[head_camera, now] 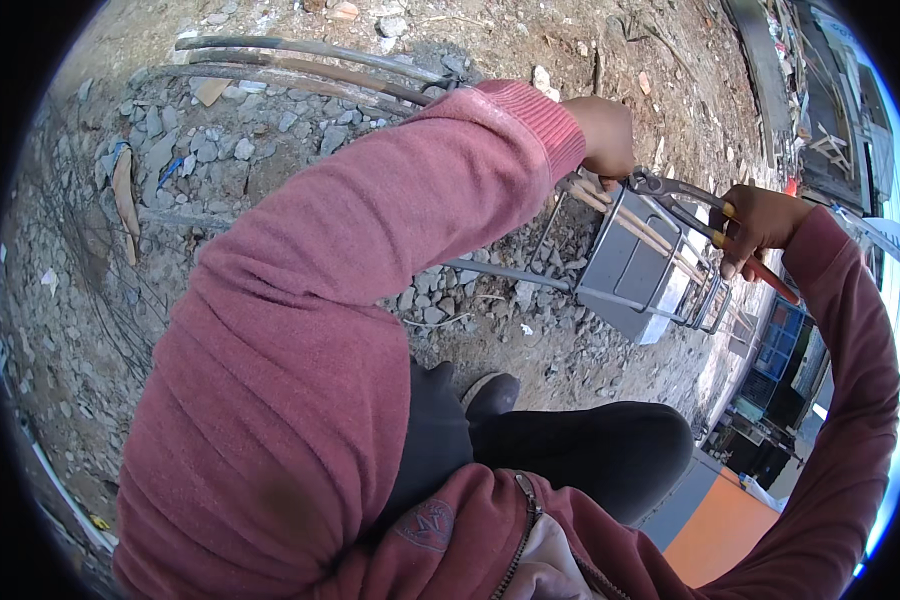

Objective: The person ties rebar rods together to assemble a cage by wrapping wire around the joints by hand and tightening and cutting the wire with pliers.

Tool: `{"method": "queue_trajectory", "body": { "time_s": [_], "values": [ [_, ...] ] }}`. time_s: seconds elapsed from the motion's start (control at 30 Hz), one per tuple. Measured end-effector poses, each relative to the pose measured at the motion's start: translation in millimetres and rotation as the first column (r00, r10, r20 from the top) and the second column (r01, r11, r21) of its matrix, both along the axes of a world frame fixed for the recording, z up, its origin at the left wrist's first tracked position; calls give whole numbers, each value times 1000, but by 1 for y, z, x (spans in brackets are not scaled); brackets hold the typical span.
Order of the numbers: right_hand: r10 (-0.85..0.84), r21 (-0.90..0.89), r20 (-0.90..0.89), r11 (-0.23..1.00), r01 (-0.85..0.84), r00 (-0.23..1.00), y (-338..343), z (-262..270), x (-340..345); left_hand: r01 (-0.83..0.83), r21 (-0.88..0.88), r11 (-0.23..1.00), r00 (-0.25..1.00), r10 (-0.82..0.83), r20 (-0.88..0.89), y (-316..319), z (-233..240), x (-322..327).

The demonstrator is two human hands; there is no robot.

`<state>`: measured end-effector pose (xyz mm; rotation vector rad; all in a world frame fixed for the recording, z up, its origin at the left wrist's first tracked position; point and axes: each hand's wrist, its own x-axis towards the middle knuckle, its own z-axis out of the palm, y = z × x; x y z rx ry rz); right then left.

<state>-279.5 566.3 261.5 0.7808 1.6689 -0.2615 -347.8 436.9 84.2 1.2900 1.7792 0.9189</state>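
My right hand (757,229) grips the yellow and orange handles of a pair of pincers (690,199). The metal jaws of the pincers reach the top of a rebar cage (634,304), right beside my left hand (604,135). My left hand is curled above the cage's upper bars; the back of the hand hides most of its fingers and whatever they pinch. Bent steel stirrups (709,304) are bunched toward the cage's far right end. Under the cage stands a grey block (615,262) with a pale side face. My left sleeve covers part of the bars.
Long bars (315,54) extend to the left over broken stones (217,142). Thin wires (94,277) lie tangled at far left, near a strip of wood (125,199). A plank (761,82) lies at upper right. An orange panel (727,525) stands by my knee (660,431).
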Motion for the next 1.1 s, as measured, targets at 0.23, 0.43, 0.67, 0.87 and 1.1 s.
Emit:
{"method": "queue_trajectory", "body": {
  "time_s": [0.23, 0.43, 0.67, 0.87, 1.1],
  "values": [
    [939, 562, -332, 123, -818, -87, 1, 22, 0, -31, -38, 999, 999, 33, 43, 4, 1, 1],
    [34, 294, -14, 955, -28, 999, -19, 41, -4, 6, -58, 998, 998, -10, -62, -6, 17, -2],
    [685, 315, -103, 711, -629, 721, -26, 44, 18, -19, -58, 998, 1000, 18, -9, -10, 16, -1],
    [918, 634, -42, -280, -721, -393, 1, 47, 15, -57, -71, 996, 998, 56, -18, -13, 18, 1],
    [866, 496, -281, 499, -710, 413, 6, 48, 48, 5, -78, 997, 1000, -7, -26, -19, 27, -1]
  ]
}}
